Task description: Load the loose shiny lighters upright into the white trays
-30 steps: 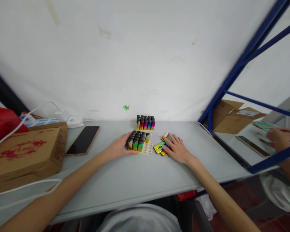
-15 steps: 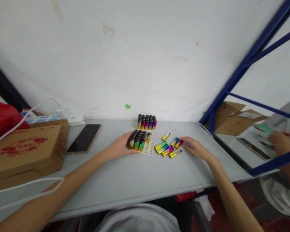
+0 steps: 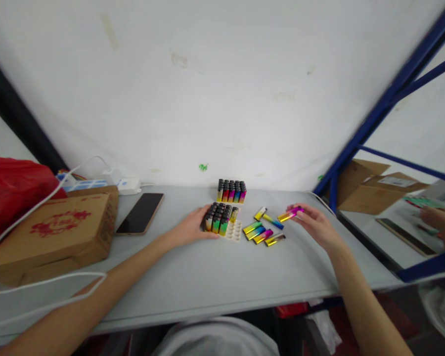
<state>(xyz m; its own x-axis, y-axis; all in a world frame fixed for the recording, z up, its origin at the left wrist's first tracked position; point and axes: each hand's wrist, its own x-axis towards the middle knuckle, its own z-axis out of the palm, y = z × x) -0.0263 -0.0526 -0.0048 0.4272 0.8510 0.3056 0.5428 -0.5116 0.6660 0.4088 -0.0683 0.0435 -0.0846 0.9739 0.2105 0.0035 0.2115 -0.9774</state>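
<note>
My left hand (image 3: 190, 228) grips the left end of a pale lighter tray (image 3: 236, 232), thumb at the near side and fingers behind. Black-topped lighters (image 3: 218, 220) stand upright in its left part, with a single gold lighter (image 3: 234, 214) beside them; the right part shows bare round slots. My right hand (image 3: 314, 223) pinches a magenta-and-yellow lighter (image 3: 287, 214) by its magenta end, just above the table. Left of that hand lie several loose metallic lighters (image 3: 259, 234), one of them a blue-and-yellow lighter (image 3: 273, 222) lying at a slant.
Behind the tray stands a full block of lighters (image 3: 232, 192) near the wall. To the left are a phone (image 3: 141, 213), a cardboard box (image 3: 52, 232), a red bag (image 3: 18, 198) and a white cable. A blue metal frame (image 3: 356, 133) bounds the right; beyond it another person's hand shows.
My right hand has picked up the magenta-and-yellow lighter and raised it slightly to the right. The blue lighter beside it has turned. My left hand keeps its hold on the tray.
</note>
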